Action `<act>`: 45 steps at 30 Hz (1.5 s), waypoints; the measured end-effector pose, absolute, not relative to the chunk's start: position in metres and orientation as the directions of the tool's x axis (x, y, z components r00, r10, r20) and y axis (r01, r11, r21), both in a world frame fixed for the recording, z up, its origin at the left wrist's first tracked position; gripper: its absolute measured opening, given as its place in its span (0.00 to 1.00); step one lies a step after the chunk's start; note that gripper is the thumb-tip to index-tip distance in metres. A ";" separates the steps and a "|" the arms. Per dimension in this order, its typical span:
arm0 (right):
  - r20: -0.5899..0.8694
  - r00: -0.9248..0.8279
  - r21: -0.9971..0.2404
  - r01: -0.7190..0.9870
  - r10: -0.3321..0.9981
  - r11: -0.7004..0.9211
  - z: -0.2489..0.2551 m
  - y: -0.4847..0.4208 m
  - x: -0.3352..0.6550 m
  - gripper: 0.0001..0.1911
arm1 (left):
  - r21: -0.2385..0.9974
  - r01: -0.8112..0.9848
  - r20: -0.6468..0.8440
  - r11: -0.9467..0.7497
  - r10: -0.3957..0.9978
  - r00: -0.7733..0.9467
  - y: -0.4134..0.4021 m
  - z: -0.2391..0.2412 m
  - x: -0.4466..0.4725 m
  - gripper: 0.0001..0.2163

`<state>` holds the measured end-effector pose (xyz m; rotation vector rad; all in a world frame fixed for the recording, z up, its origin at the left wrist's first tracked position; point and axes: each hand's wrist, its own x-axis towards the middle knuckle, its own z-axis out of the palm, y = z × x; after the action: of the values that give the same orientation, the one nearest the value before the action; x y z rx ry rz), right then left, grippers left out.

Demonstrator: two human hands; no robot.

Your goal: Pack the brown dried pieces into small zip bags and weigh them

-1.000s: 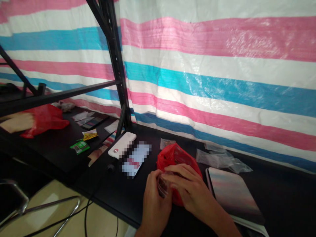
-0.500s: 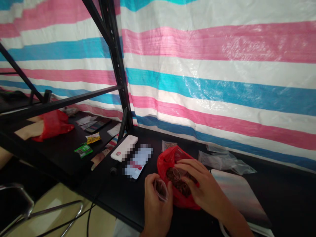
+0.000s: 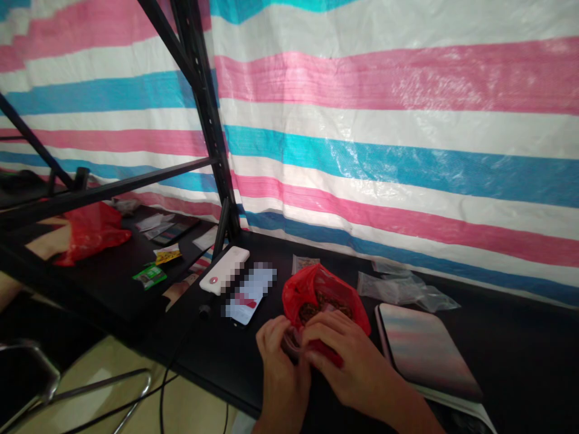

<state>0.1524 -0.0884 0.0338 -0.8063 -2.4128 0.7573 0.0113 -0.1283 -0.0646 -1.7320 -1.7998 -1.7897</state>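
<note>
A red plastic bag (image 3: pixel 322 288) lies open on the black table (image 3: pixel 520 337), showing dark brown bits inside. In front of it my left hand (image 3: pixel 280 367) pinches a small clear pouch (image 3: pixel 292 343) that holds some of the brown bits. My right hand (image 3: pixel 344 352) is closed on the same pouch from the right, its fingers meeting those of the left hand at the pouch's mouth, just over the red bag's near edge.
Empty clear pouches (image 3: pixel 402 288) lie behind a striped flat case (image 3: pixel 425 352) at the right. A white power bank (image 3: pixel 225 269) and a phone (image 3: pixel 250 293) lie to the left by a black rack post (image 3: pixel 203 114). On the neighbouring table another person's hand (image 3: pixel 47 241) rests by a red bag (image 3: pixel 93 232).
My right hand left the inside of the red bag and came back to the pouch in my left hand. Both hands now meet on it. The view shifted slightly.
</note>
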 end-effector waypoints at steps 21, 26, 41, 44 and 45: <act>0.346 -0.226 -0.914 0.138 0.910 0.382 0.028 -0.091 0.198 0.18 | 0.628 0.627 0.698 -0.462 0.690 -0.191 -0.136 -0.061 0.011 0.27; 0.330 0.121 -0.857 0.454 0.936 0.243 0.017 -0.078 0.295 0.25 | 0.436 0.711 0.786 -0.551 0.618 -0.004 -0.130 -0.066 0.014 0.16; 0.589 0.305 -0.659 0.717 0.748 0.226 -0.005 -0.064 0.334 0.21 | 0.192 0.560 0.755 -0.806 0.486 0.440 -0.129 -0.049 0.024 0.21; 0.596 0.388 -0.688 0.698 0.703 0.198 -0.011 -0.072 0.340 0.22 | 0.260 0.603 0.711 -0.754 0.572 0.409 -0.135 -0.045 0.022 0.20; 0.598 0.385 -0.687 0.698 0.703 0.202 -0.012 -0.074 0.341 0.22 | 0.282 0.611 0.699 -0.740 0.594 0.398 -0.136 -0.044 0.022 0.19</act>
<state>0.3406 -0.0738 -0.0122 -1.5009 -1.3175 0.0053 0.0223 -0.1362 -0.0439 -2.6104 -1.1251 -1.2912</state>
